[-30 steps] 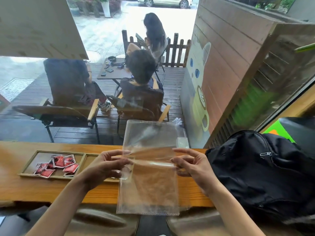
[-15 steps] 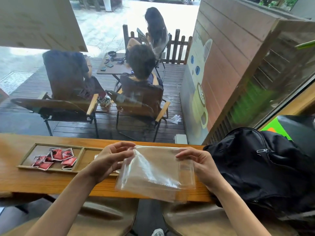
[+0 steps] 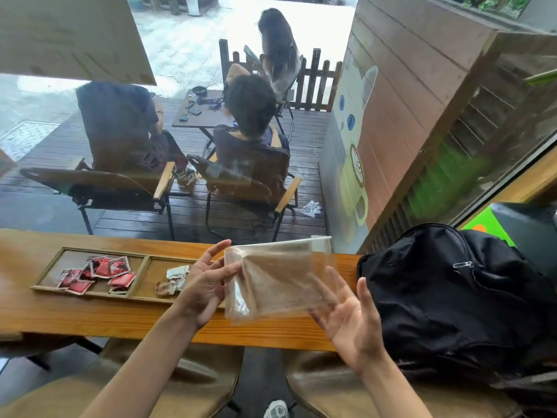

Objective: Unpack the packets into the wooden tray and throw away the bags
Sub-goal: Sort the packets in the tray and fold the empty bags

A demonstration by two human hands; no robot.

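The clear bag (image 3: pixel 277 279) I had hanging long and flat a second ago is now folded over into a smaller, thicker bundle, held higher above the counter edge. My left hand (image 3: pixel 205 285) has gone from pinching the top edge to bracing the bundle's left side with the fingers loose. My right hand (image 3: pixel 351 315) has let go of its pinch and dropped lower, palm up and fingers spread, under the bag's right corner. My view has tipped down, so silver and brown packets (image 3: pixel 173 280) show in the tray's right compartment.
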